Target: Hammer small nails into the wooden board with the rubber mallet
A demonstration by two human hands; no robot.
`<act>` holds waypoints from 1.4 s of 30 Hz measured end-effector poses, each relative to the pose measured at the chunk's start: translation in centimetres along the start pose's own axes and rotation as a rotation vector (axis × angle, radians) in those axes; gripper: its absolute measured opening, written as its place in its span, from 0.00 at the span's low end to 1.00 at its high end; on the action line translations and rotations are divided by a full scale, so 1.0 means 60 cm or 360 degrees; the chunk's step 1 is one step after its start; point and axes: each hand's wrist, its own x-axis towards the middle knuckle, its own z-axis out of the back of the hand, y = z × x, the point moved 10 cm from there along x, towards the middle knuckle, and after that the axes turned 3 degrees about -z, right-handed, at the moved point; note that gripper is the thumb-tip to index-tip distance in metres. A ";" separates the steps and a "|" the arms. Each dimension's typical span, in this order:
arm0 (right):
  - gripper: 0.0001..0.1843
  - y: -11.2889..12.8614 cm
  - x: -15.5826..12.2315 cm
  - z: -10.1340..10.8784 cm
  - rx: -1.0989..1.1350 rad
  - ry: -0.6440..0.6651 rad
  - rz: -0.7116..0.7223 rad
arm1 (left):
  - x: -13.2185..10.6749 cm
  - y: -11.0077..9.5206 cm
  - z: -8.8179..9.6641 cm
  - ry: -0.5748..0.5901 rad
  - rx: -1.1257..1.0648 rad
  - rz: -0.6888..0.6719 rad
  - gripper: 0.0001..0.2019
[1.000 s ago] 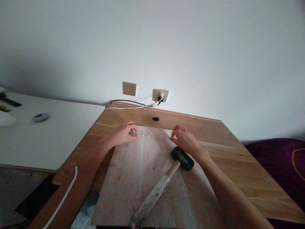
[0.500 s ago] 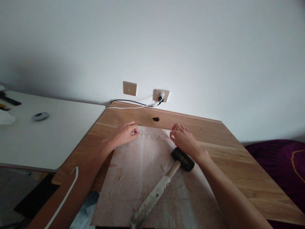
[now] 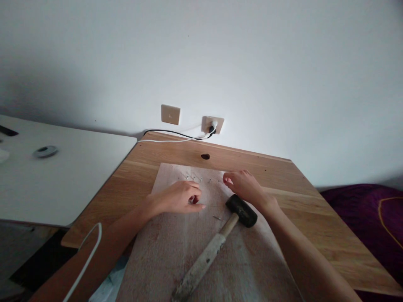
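A pale plywood board (image 3: 176, 247) lies on the wooden table (image 3: 315, 218). Several small nails (image 3: 193, 179) stand in a row near its far edge, and one loose nail (image 3: 216, 217) lies by the mallet. My left hand (image 3: 179, 198) rests on the board below the row with its fingers curled and the fingertips pinched together; whether they hold anything is hidden. My right hand (image 3: 244, 185) sits at the right end of the nail row, fingers bent and pressed down on the board. A black rubber mallet (image 3: 220, 239) with a worn light handle lies flat just under that wrist.
A white table (image 3: 63, 176) with a grey ring (image 3: 45, 151) adjoins on the left. Wall sockets (image 3: 213, 124) with black and white cables sit behind the wooden table, which has a cable hole (image 3: 205, 156). A purple fabric surface (image 3: 371, 226) lies at the right.
My left hand has left the left end of the nail row and drawn back toward me and to the right, onto the board's middle. My right hand has hardly moved.
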 end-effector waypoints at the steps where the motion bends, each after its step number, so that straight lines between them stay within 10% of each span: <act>1: 0.14 0.000 0.001 0.000 0.0018 0.0000 0.0009 | 0.000 0.004 0.004 -0.0035 0.0043 0.0024 0.15; 8: 0.11 0.005 -0.002 0.019 0.0248 -0.0024 0.0090 | -0.024 0.068 0.074 -0.0565 0.0429 0.0334 0.05; 16: 0.10 0.110 -0.068 0.019 0.1014 0.0550 0.0598 | -0.023 0.090 0.064 -0.0538 0.0467 0.0331 0.07; 27: 0.14 0.008 0.000 0.008 0.0093 -0.0003 -0.0126 | -0.024 0.098 0.056 -0.0510 0.0403 0.0319 0.11; 42: 0.20 0.029 0.020 -0.011 -0.0115 0.0070 -0.0106 | -0.021 0.091 0.065 -0.0473 0.0710 0.0234 0.09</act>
